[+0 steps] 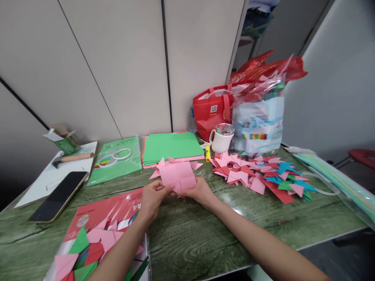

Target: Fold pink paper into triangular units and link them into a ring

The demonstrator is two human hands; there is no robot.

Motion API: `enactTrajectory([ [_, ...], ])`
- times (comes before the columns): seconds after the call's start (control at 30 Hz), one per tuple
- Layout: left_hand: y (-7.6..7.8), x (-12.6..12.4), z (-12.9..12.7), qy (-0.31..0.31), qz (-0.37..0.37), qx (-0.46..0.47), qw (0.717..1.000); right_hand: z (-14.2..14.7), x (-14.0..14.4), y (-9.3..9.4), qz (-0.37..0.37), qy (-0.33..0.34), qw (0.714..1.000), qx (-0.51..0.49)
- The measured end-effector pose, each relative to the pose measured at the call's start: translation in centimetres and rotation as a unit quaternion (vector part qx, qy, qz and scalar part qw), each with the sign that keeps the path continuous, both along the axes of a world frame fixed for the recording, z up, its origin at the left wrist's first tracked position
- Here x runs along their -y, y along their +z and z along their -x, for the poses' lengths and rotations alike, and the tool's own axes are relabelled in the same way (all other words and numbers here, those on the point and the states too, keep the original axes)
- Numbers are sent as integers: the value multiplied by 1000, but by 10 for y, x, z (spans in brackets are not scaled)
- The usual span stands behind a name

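Between my two hands is a creased piece of pink paper (179,175), held up a little above the table. My left hand (154,195) pinches its lower left edge between thumb and fingers. On the other side, my right hand (199,192) grips the lower right corner, its thumb lying along the bottom edge. Behind the paper, pointed pink folded pieces (197,165) stick out on both sides; most of them is hidden. Just beyond lies a stack of green sheets (172,146) with pink and red sheets under it.
Folded paper stars (234,168) lie at right, near a glue stick (208,153) and white mug (222,139). A red bag (209,113) and stuffed plastic bag (258,121) stand behind. At left are a phone (60,195), hammer (77,157), tape rolls (121,153) and red paper pack (108,207).
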State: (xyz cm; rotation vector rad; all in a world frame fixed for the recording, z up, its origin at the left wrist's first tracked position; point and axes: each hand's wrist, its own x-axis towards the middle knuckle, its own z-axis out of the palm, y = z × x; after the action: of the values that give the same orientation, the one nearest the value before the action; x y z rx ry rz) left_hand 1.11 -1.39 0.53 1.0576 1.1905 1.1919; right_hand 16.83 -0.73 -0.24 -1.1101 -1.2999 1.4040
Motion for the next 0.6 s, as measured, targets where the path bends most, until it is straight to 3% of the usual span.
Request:
enactTrajectory([
  [0.6, 2, 2, -3, 11, 13, 44, 999, 1, 0, -2, -16, 8, 1000, -1],
])
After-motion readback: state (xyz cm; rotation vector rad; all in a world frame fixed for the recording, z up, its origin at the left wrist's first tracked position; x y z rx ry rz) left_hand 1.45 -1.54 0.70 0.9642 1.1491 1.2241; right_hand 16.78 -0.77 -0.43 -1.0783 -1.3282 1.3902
